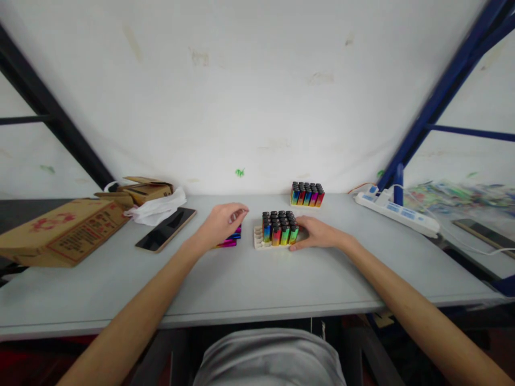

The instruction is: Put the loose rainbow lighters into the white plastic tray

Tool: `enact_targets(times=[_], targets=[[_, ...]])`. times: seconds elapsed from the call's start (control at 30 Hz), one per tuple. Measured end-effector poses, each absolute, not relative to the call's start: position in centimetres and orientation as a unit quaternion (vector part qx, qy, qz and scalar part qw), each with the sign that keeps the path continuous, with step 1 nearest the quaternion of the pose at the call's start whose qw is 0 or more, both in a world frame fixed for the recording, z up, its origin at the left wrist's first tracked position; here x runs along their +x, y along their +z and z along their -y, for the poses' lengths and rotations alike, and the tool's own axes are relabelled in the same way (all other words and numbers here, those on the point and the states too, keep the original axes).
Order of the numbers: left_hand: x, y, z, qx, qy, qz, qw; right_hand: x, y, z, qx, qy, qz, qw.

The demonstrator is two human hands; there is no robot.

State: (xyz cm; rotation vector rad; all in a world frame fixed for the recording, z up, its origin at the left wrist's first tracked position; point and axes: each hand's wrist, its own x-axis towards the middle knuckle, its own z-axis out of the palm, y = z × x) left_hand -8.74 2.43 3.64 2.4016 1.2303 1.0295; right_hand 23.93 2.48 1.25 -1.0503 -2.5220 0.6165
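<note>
My right hand (317, 232) grips the right side of a white tray (258, 245), thumb at its near corner and fingers behind. Rows of lighters (280, 230) with black tops and shiny rainbow-coloured bodies stand upright in it. Bare sockets show in the tray's left column. Left of the tray, my left hand (223, 222) hovers with bent fingers, thumb and forefinger slightly apart, and nothing visible between them. Beneath and beside it, several loose lighters (228, 243) in purple, blue and pink lie on the table, partly hidden by the hand.
A second full lighter tray (307, 194) stands near the wall. To the left are a phone (166, 229), a white plastic bag (160, 208) and cardboard boxes (64, 230). A power strip (398, 213) with cables lies at the right, near another phone (483, 234).
</note>
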Motion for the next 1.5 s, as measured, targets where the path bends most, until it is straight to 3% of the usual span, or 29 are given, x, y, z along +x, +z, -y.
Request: enact_targets(times=[0.3, 0.5, 0.57, 0.67, 0.73, 0.83, 1.03, 1.5], targets=[[-12.8, 2.1, -5.8, 0.848, 0.242, -0.436, 0.181, 24.0, 1.2, -2.5, -0.381, 0.187, 0.893, 0.151], [-11.2, 2.6, -4.3, 0.796, 0.345, -0.458, 0.193, 23.9, 1.2, -2.5, -0.369, 0.223, 0.886, 0.172], [-10.0, 3.0, -3.5, 0.752, 0.415, -0.442, 0.260, 23.9, 1.2, -2.5, -0.373, 0.222, 0.884, 0.173], [-8.2, 3.7, -2.3, 0.651, 0.472, -0.381, 0.456, 23.9, 1.0, -2.6, -0.378, 0.207, 0.887, 0.165], [-7.1, 4.1, -1.6, 0.578, 0.466, -0.348, 0.573, 24.0, 1.0, -2.6, -0.380, 0.195, 0.890, 0.158], [-6.1, 4.2, -1.0, 0.513, 0.435, -0.342, 0.656, 24.0, 0.9, -2.7, -0.376, 0.195, 0.891, 0.161], [-5.4, 2.9, -1.1, 0.528, 0.393, -0.372, 0.655, 23.9, 1.1, -2.6, -0.376, 0.223, 0.883, 0.172], [-4.6, 2.5, -0.8, 0.558, 0.434, -0.363, 0.607, 23.9, 1.1, -2.6, -0.370, 0.230, 0.883, 0.175]])
